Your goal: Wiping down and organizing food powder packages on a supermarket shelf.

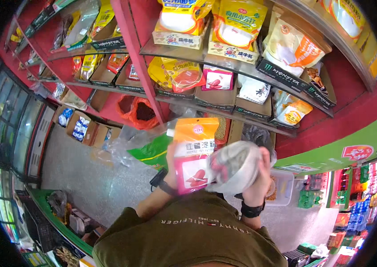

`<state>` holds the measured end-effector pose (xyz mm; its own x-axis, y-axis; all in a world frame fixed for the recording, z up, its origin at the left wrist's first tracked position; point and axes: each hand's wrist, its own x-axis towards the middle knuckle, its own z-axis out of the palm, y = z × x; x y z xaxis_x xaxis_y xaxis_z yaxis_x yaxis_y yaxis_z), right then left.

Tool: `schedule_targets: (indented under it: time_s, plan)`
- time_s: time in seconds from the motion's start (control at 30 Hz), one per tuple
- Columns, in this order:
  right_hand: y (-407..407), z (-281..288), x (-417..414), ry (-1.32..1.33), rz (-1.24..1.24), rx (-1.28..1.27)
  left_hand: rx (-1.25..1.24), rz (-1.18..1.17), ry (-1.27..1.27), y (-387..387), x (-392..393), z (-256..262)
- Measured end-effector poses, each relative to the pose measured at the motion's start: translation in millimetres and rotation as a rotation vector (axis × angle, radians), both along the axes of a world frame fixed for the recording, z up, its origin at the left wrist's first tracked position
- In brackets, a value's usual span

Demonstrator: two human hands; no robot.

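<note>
My left hand [171, 167] grips the left edge of a pouch [193, 157], orange at the top and pink below, that bears writing and a picture of sweet potatoes. Against the pouch's right side is a crumpled whitish-grey cloth or bag [236, 167], blurred; which of the two I cannot tell. My right hand [261, 177] is shut on it from the right. Both things are held in front of my chest, below the lowest shelf. The fingers of my left hand are mostly hidden behind the pouch.
Red shelving [138, 63] ahead carries bagged goods in cut-down cardboard boxes [215, 98]. An orange-red bag [138, 111] with dark contents stands below. A green bag [151, 152] lies behind my left hand. A clear plastic tub [283, 188] sits at right; glass-door coolers [5, 113] stand at left.
</note>
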<state>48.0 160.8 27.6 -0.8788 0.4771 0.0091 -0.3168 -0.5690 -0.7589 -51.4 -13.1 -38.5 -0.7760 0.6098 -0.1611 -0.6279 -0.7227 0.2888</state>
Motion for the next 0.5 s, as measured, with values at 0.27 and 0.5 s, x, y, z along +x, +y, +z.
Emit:
schedule_targets:
  time_s: [0.27,0.5]
  plan:
    - [-20,-9,19,0.102,0.108,1.586,0.128,-0.244,0.117,0,11,19]
    - [-32,1,-43,0.072,-0.282,1.302,-0.191,-0.261,0.325,0,22,24]
